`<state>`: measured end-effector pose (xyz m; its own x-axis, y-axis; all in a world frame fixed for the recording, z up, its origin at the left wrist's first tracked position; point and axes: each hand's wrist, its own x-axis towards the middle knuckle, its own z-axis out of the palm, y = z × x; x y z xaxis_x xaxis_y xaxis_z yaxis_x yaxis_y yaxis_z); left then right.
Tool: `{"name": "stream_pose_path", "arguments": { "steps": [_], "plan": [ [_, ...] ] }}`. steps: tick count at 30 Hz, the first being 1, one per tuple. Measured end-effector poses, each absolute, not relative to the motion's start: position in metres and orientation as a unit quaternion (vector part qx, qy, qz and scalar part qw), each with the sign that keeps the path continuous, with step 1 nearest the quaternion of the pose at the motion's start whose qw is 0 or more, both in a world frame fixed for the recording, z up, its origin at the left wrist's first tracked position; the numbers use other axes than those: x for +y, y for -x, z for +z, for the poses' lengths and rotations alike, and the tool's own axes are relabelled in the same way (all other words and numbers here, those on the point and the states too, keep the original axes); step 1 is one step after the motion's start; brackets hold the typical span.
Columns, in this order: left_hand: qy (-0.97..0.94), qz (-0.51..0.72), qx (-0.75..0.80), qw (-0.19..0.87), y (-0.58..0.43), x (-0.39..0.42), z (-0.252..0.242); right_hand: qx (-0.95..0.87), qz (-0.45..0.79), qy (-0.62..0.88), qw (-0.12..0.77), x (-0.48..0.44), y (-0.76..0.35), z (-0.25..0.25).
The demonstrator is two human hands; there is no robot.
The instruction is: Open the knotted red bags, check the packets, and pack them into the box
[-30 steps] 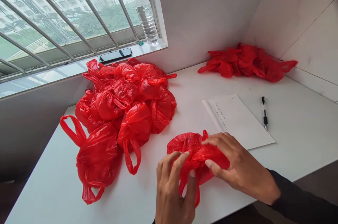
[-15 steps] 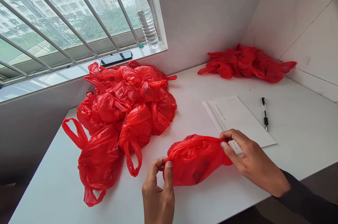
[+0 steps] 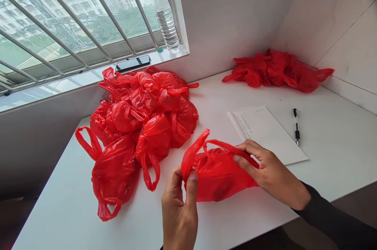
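Observation:
A red plastic bag (image 3: 218, 173) lies on the white table (image 3: 330, 151) in front of me, held at both ends. My left hand (image 3: 179, 210) pinches its left edge between thumb and fingers, just below a handle loop that sticks up. My right hand (image 3: 272, 173) grips the bag's right side with the fingers closed on the plastic. The bag looks partly filled and crumpled.
A heap of tied red bags (image 3: 141, 112) sits at the left under the window. A flatter pile of red bags (image 3: 277, 69) lies at the far right corner. A paper sheet (image 3: 269, 132) and pen (image 3: 296, 126) lie beside my right hand. A phone (image 3: 132, 62) and water bottle (image 3: 165, 14) stand on the sill.
The bag went from bunched under both hands to stretched out sideways between them. One handle loop has since risen at the left, and my right hand moved slightly inward.

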<state>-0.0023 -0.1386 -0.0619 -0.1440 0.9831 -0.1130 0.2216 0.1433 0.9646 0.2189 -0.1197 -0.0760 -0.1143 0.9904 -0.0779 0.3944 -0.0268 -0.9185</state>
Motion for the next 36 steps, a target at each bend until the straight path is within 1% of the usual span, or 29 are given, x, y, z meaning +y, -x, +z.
{"name": "stream_pose_path", "arguments": {
  "steps": [4,8,10,13,16,19,22,24,27,29,32,36],
  "plan": [
    [-0.402,0.550,0.549,0.485,-0.003,-0.145,-0.045,-0.533,0.485,0.533,0.443,-0.133,-0.223,-0.051],
    [-0.386,0.595,0.466,0.529,-0.008,-0.143,-0.024,-0.470,0.520,0.480,0.528,-0.140,-0.217,-0.034],
    [-0.367,0.616,0.413,0.562,-0.008,-0.139,-0.017,-0.459,0.535,0.458,0.542,-0.138,-0.213,-0.033],
    [-0.330,0.620,0.350,0.621,-0.009,-0.134,-0.017,-0.483,0.538,0.437,0.535,-0.136,-0.207,-0.033],
    [-0.326,0.545,0.416,0.651,-0.013,-0.136,-0.025,-0.520,0.550,0.422,0.499,-0.136,-0.198,-0.033],
    [-0.389,0.458,0.518,0.609,-0.021,-0.148,-0.036,-0.581,0.540,0.434,0.427,-0.137,-0.189,-0.031],
    [-0.413,0.438,0.570,0.559,-0.030,-0.161,-0.038,-0.656,0.463,0.462,0.377,-0.137,-0.183,-0.032],
    [-0.406,0.441,0.581,0.550,-0.033,-0.163,-0.033,-0.695,0.416,0.466,0.356,-0.138,-0.182,-0.033],
    [-0.434,0.437,0.550,0.564,-0.033,-0.153,-0.026,-0.729,0.376,0.472,0.322,-0.139,-0.186,-0.032],
    [-0.446,0.443,0.529,0.570,-0.030,-0.145,-0.024,-0.719,0.364,0.501,0.316,-0.137,-0.191,-0.029],
    [-0.445,0.428,0.524,0.586,-0.025,-0.141,-0.026,-0.657,0.364,0.558,0.353,-0.130,-0.200,-0.022],
    [-0.407,0.403,0.497,0.652,-0.026,-0.141,-0.026,-0.633,0.412,0.536,0.376,-0.127,-0.204,-0.011]
  ]
}}
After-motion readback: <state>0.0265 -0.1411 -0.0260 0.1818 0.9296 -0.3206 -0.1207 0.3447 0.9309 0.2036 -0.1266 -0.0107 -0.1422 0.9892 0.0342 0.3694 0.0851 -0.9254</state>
